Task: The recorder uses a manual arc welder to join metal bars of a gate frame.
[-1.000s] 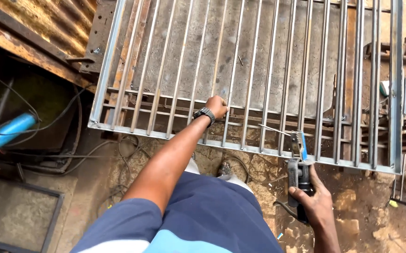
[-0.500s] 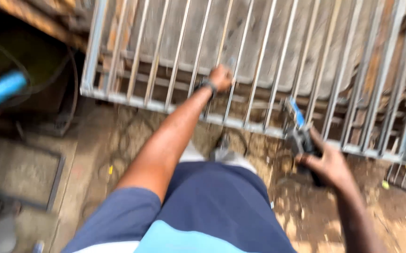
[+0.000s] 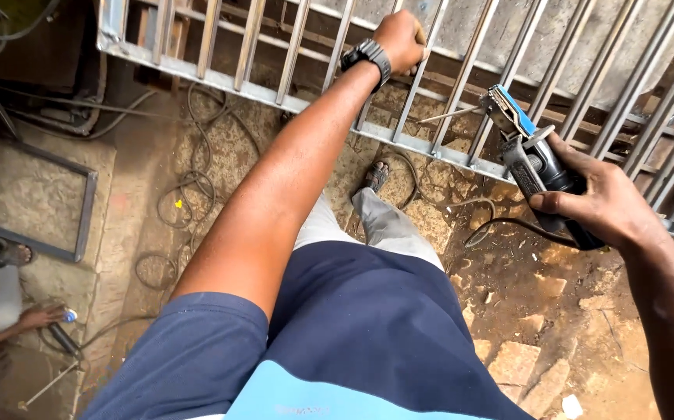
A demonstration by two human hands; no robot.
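Dirt and broken stone make the workshop floor below a grey metal gate (image 3: 461, 152) of upright bars lying raised before me. My left hand (image 3: 399, 39) is closed around one bar of that gate. My right hand (image 3: 601, 206) grips an angle grinder (image 3: 535, 167) just above the gate's near rail. Its cable (image 3: 500, 225) hangs under the gate; the disc could catch it, or kick toward my left wrist.

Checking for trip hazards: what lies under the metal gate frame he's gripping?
Under the metal gate frame: dirt ground, looping cables, a sandalled foot. The left hand and the angle grinder cover small patches.
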